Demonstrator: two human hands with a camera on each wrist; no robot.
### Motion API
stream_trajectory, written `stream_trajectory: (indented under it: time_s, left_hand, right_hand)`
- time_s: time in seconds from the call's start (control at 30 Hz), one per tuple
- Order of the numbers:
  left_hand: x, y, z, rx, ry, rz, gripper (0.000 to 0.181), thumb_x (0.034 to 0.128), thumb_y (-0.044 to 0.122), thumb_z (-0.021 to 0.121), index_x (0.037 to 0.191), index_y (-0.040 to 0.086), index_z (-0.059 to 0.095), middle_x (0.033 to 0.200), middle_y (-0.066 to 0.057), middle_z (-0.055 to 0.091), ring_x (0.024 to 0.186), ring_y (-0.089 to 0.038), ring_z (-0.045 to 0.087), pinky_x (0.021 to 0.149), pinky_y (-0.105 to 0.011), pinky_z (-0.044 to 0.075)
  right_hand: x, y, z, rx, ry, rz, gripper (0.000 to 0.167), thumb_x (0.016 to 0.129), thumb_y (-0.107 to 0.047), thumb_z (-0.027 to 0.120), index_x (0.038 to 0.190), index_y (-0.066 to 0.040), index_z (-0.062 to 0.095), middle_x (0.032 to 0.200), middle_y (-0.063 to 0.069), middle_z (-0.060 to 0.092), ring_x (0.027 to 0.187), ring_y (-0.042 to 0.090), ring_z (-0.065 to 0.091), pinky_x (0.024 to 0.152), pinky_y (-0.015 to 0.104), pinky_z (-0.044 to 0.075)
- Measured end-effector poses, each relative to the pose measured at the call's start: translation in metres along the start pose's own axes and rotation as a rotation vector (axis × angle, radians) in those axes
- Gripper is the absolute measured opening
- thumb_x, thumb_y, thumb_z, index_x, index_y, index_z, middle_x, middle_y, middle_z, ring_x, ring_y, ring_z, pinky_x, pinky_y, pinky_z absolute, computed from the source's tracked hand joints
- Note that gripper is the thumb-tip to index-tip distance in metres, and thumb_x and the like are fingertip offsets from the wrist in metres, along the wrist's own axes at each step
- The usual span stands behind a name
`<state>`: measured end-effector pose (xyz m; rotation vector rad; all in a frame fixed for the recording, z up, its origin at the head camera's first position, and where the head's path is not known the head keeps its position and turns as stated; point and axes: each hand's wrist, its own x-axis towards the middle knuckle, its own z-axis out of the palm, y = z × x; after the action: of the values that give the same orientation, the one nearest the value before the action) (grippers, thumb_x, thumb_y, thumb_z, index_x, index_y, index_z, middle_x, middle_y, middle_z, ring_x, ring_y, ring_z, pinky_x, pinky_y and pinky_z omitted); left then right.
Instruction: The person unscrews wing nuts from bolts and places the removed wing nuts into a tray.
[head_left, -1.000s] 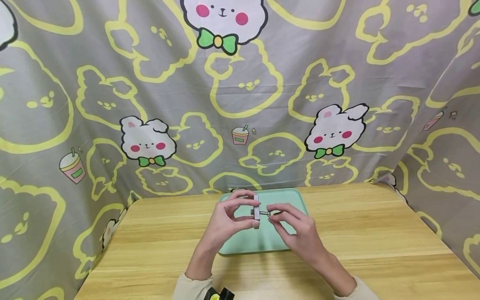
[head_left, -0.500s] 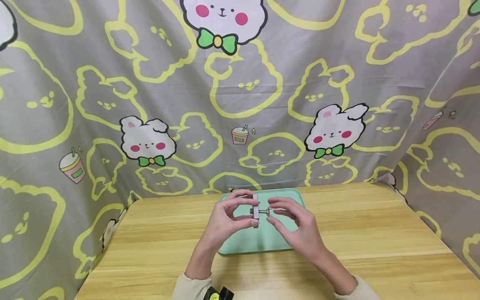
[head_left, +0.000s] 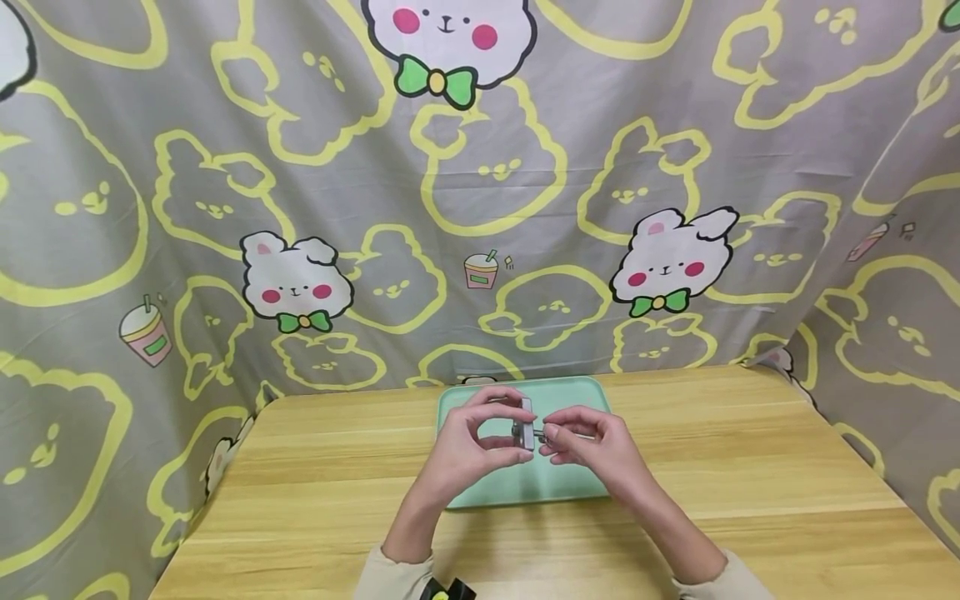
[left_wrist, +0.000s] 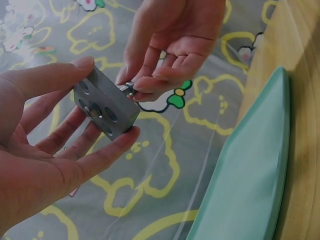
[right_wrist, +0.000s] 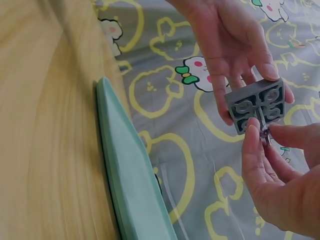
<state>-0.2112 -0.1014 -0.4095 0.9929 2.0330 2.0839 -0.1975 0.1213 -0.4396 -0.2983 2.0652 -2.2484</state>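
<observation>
My left hand grips a grey square block by its edges, held up above the green tray. In the left wrist view, the block's outer face has round holes and a bolt head at its centre. Ribs and several rings show on the other face in the right wrist view. From the middle of that face sticks out a thin threaded bolt. On the bolt's end sits a small metal wing nut, pinched between the thumb and fingers of my right hand and partly hidden by them.
The tray lies on a wooden table near its back edge, beneath both hands. A grey patterned curtain hangs behind the table and along both sides.
The right fingers were spread around the wing nut half a second ago and now pinch it. The left hand has shifted slightly right with the block, which has turned a little.
</observation>
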Motion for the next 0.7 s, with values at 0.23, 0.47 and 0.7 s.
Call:
stream_trajectory:
  time_s: [0.23,0.47,0.7]
  left_hand:
    - [0.000,-0.002,-0.003,-0.038,0.009,-0.007,0.036,0.0781,-0.012,0.082,0.113,-0.005,0.074,0.134,-0.020,0.054,0.121,-0.030,0.055,0.091,-0.047,0.062]
    - [-0.001,-0.002,-0.008,-0.130,0.013,0.001,0.037,0.0793,-0.013,0.081,0.115,-0.009,0.071,0.135,-0.023,0.051,0.125,-0.030,0.052,0.092,-0.052,0.061]
    - [-0.001,0.001,-0.011,-0.161,0.020,0.036,0.038,0.0805,-0.009,0.083,0.116,-0.010,0.071,0.136,-0.023,0.050,0.129,-0.032,0.049,0.093,-0.054,0.060]
  right_hand:
    - [-0.002,0.001,0.002,-0.075,0.019,-0.126,0.022,0.094,-0.012,0.076,0.109,0.003,0.069,0.104,0.019,0.071,0.088,0.033,0.075,0.077,0.044,0.066]
    - [-0.004,0.003,0.009,-0.229,0.044,-0.505,0.014,0.092,0.004,0.074,0.103,-0.004,0.072,0.103,0.013,0.071,0.090,0.021,0.074,0.079,0.035,0.065]
    - [0.002,0.004,0.009,-0.479,0.068,-0.963,0.031,0.076,0.016,0.081,0.096,-0.007,0.075,0.105,0.011,0.072,0.094,0.026,0.071,0.087,0.023,0.061]
